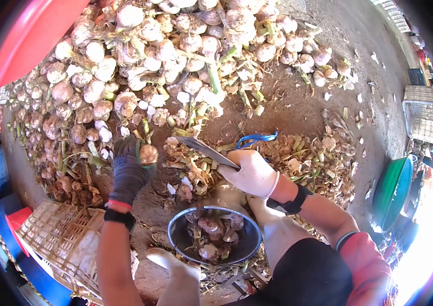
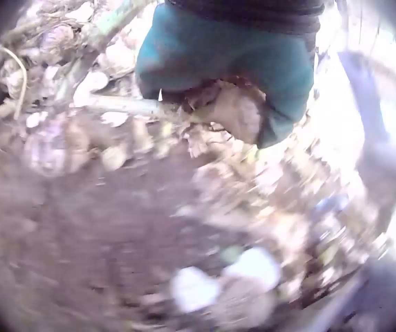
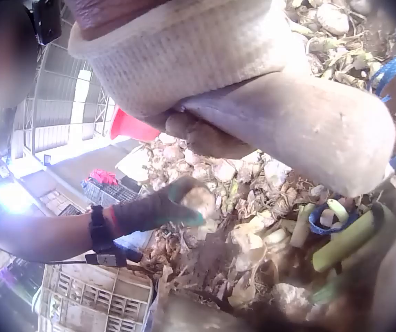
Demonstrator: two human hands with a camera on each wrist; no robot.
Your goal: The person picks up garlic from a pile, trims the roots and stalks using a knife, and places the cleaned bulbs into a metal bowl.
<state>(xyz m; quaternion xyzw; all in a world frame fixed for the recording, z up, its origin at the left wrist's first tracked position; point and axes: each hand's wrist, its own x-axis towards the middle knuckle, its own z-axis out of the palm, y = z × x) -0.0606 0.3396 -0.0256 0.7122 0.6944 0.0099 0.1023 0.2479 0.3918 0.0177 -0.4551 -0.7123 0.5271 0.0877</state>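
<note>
My left hand [image 1: 129, 163], in a dark glove with a teal palm, grips a garlic bulb [image 1: 148, 154] at the near edge of a large heap of garlic [image 1: 150, 56]. In the left wrist view the bulb's stem [image 2: 125, 105] sticks out leftward past the curled fingers. My right hand [image 1: 251, 172], in a whitish glove, holds a knife [image 1: 206, 151] by its handle; the blade points left toward the bulb, apart from it. Below the hands a basin [image 1: 171, 235] with a blue rim contains several garlic bulbs [image 1: 211, 227], between the person's pale boots [image 1: 175, 270].
Cut stems and dry skins [image 1: 323, 158] lie piled under and right of the knife. A blue strap [image 1: 257, 137] lies behind the right hand. A plastic crate [image 1: 63, 234] stands at left, a green tub [image 1: 394, 191] and another crate [image 1: 424, 115] at right.
</note>
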